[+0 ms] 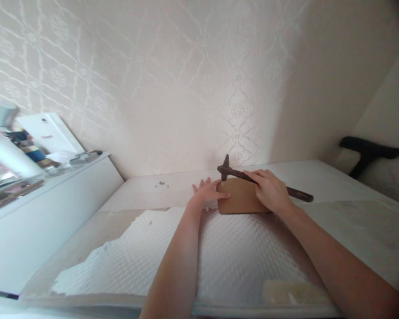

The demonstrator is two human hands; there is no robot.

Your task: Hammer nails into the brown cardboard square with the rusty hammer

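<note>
My right hand is wrapped round the dark handle of a hammer. The hammer's head hangs just above the far left corner of a brown board, and whether it touches cannot be made out. Along the board's far edge runs a row of tiny marks or bits, too small to name. My left hand lies at the board's left edge, thumb over the surface and fingers spread. Some white material shows beneath that hand. Several small dark pieces, perhaps nails, are scattered on the white surface to the left.
A textured white sheet covers the near part of the worktop. To the left a white cabinet carries a white box and assorted items. A black T-shaped object stands at the right. Patterned wallpaper rises behind.
</note>
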